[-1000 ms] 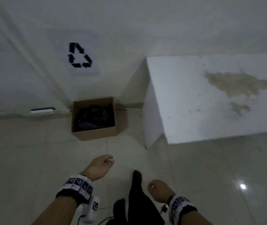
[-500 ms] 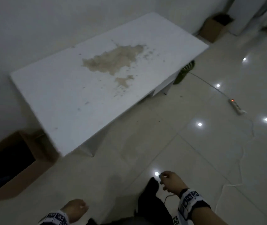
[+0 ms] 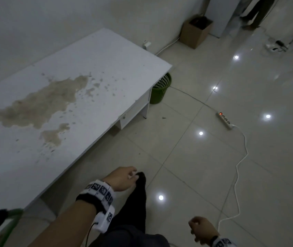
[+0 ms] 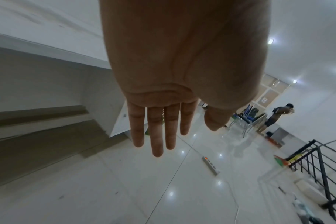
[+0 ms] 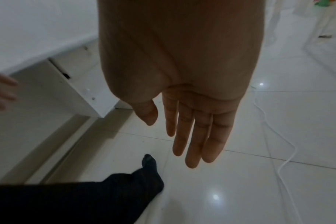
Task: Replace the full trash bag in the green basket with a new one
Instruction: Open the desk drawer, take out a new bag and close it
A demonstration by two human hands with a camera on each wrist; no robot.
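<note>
Both hands empty: left hand (image 4: 182, 63) & right hand (image 5: 178, 72) fingers relaxed. Green basket (image 3: 160, 90) beside desk (image 3: 88, 77) corner.

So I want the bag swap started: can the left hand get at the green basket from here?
Probably not yet. The left hand hangs open by the person's leg, while the green basket stands well ahead at the table's far end. The floor between looks free.

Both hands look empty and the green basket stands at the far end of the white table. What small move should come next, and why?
Probably walk along the white table toward the green basket. The left hand and right hand hang open and hold nothing, and the basket stands well beyond their reach, beside the table's far leg.
</note>
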